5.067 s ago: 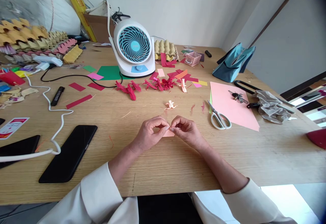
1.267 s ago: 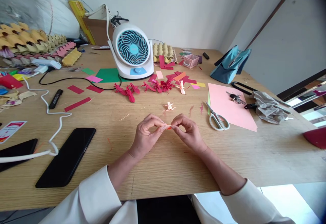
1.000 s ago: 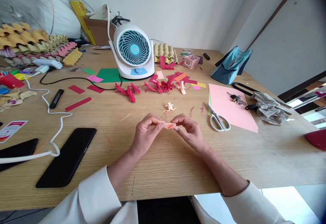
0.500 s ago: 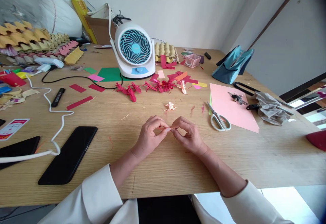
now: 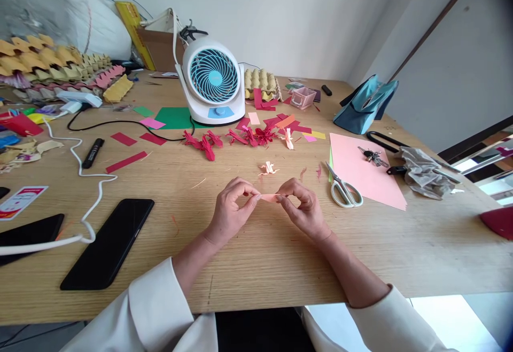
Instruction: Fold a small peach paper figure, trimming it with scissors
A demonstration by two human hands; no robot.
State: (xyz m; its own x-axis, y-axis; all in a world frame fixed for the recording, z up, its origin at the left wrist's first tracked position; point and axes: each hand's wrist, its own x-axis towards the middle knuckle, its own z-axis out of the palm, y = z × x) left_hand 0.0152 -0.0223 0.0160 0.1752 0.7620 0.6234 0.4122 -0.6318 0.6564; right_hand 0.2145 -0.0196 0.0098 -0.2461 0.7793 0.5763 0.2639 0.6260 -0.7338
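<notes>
A small pale pink paper piece [image 5: 269,198] is stretched between my two hands over the wooden table. My left hand [image 5: 234,208] pinches its left end between thumb and forefinger. At its right end, my right hand [image 5: 302,209] pinches it the same way. Just beyond my fingers lies a pale folded paper figure [image 5: 269,168], and farther back another pale one [image 5: 288,138] is beside a row of red paper figures [image 5: 206,147]. White-handled scissors [image 5: 345,190] rest to the right of my right hand, partly open.
Pink sheets [image 5: 360,170] carry keys [image 5: 372,156] at the right, near a teal bag [image 5: 363,105]. A white fan [image 5: 215,82] stands at the back. A phone [image 5: 108,245], white cable [image 5: 96,197] and marker [image 5: 93,153] lie left; red strips [image 5: 126,162] are scattered.
My hands have moved apart, the left one leftward and the right one rightward. More of the pink paper now shows between my fingertips. The view has shifted slightly.
</notes>
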